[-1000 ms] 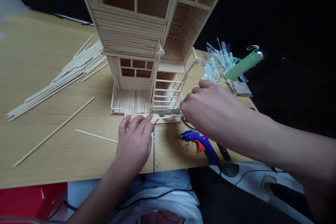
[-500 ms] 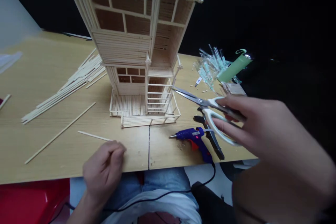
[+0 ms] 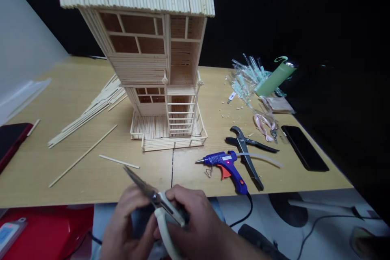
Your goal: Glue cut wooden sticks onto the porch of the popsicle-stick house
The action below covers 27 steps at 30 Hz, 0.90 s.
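Note:
The white-handled scissors (image 3: 163, 215) are in my right hand (image 3: 199, 221), low in front of me, blades pointing up and left. My left hand (image 3: 122, 223) is curled close beside the blades, fingers behind them and thumb near the handle; whatever it pinches is hidden. Just beyond the scissors' tips a short thin stick (image 3: 118, 161) lies on the table. A longer stick (image 3: 83, 155) rests farther left. Behind them stands a two-storey model house (image 3: 137, 65) made of thin wooden sticks, with a ribbed roof, railings and a ladder-like stair.
A blue glue gun (image 3: 224, 160) with a lit red light lies over black-handled cutters (image 3: 246, 158). Bundled sticks (image 3: 88, 109) are at left. On the right are a green bottle (image 3: 276, 77), plastic-wrapped pieces (image 3: 243, 79) and a black phone (image 3: 304, 148). The glue gun's cord (image 3: 243, 217) hangs off the table edge.
My right hand has brought the scissors from the right side down to my left hand. My left hand has moved slightly down and toward the scissors. The view has shifted.

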Each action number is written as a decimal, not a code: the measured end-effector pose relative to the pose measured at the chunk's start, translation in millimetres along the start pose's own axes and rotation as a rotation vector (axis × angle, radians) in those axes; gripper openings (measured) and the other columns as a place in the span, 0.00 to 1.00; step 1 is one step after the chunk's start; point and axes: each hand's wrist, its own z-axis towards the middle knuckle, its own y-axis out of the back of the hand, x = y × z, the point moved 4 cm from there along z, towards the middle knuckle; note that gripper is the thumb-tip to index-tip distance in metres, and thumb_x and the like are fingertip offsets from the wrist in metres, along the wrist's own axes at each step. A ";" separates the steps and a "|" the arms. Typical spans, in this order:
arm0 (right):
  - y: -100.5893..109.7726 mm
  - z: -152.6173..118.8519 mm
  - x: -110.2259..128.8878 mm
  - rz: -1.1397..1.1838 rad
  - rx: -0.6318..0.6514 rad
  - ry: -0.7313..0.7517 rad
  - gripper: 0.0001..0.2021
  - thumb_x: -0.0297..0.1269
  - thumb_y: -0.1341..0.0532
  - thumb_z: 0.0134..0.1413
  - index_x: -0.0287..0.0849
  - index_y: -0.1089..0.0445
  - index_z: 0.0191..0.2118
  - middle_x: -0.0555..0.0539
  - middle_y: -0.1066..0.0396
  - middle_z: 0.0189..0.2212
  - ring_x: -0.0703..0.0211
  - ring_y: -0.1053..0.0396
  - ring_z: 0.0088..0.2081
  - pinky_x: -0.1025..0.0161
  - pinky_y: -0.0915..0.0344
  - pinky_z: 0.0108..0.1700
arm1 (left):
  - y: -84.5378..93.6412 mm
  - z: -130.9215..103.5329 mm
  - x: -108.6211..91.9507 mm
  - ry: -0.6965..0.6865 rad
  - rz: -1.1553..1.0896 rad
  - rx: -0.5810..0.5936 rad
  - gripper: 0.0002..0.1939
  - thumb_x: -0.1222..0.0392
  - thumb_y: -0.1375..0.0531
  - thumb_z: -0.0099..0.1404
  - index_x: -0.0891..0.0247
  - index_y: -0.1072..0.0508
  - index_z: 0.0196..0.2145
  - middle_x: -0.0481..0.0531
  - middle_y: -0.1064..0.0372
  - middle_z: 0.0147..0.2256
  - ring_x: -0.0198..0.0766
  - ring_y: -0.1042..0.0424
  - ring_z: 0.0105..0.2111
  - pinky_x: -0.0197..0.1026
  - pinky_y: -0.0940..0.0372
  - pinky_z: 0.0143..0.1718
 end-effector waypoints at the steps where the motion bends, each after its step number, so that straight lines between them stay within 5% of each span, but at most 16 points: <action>1: 0.2 0.7 0.9 -0.001 -0.025 0.042 0.07 0.32 0.32 0.47 0.41 0.27 0.34 0.56 0.33 0.24 0.67 0.40 0.25 0.70 0.43 0.28 | -4.4 -0.3 -5.8 -0.040 -0.026 0.022 0.05 0.64 0.41 0.69 0.58 0.31 0.42 0.54 0.27 0.38 0.40 0.25 0.40 0.43 0.27 0.39; 4: 17.8 2.1 0.3 -0.063 -0.118 0.100 0.07 0.36 0.31 0.50 0.42 0.26 0.35 0.55 0.32 0.25 0.65 0.38 0.27 0.68 0.42 0.30 | -10.0 -0.1 -19.1 -0.181 -0.093 0.130 0.09 0.67 0.46 0.72 0.59 0.35 0.33 0.47 0.33 0.26 0.35 0.31 0.29 0.42 0.32 0.33; 7: 63.8 5.8 -0.8 -0.216 -0.348 0.090 0.10 0.40 0.35 0.58 0.43 0.25 0.43 0.51 0.26 0.32 0.61 0.32 0.30 0.66 0.38 0.32 | -4.4 -1.8 -18.0 -0.248 -0.028 0.174 0.14 0.73 0.48 0.69 0.60 0.41 0.28 0.44 0.42 0.21 0.33 0.37 0.24 0.42 0.36 0.32; 12: 149.2 24.7 7.7 -0.899 -0.772 -0.104 0.14 0.43 0.39 0.61 0.39 0.26 0.47 0.42 0.22 0.32 0.49 0.26 0.34 0.60 0.39 0.36 | 8.3 -5.5 0.4 -0.182 0.092 0.067 0.14 0.76 0.48 0.66 0.60 0.39 0.27 0.44 0.41 0.21 0.33 0.38 0.24 0.40 0.38 0.31; 18: 177.1 66.7 5.2 -1.321 -0.583 -0.413 0.17 0.48 0.40 0.64 0.39 0.24 0.46 0.33 0.20 0.37 0.39 0.22 0.42 0.58 0.40 0.36 | 13.9 -10.0 15.2 -0.182 0.178 0.023 0.14 0.75 0.45 0.68 0.61 0.26 0.45 0.45 0.28 0.27 0.32 0.30 0.27 0.39 0.35 0.38; 22: 185.1 89.6 8.4 -1.393 -0.564 -0.435 0.18 0.46 0.39 0.63 0.36 0.26 0.49 0.31 0.21 0.41 0.40 0.22 0.44 0.58 0.38 0.38 | 22.5 -15.7 23.6 -0.209 0.260 -0.050 0.15 0.75 0.41 0.66 0.59 0.23 0.43 0.50 0.22 0.37 0.36 0.24 0.37 0.45 0.37 0.48; 27: 195.3 110.5 8.5 -1.402 -0.596 -0.462 0.19 0.41 0.39 0.63 0.33 0.29 0.54 0.29 0.22 0.43 0.42 0.23 0.44 0.59 0.37 0.39 | 36.0 -19.7 38.0 -0.108 0.303 -0.147 0.13 0.74 0.38 0.64 0.56 0.22 0.38 0.51 0.25 0.40 0.39 0.26 0.38 0.48 0.37 0.47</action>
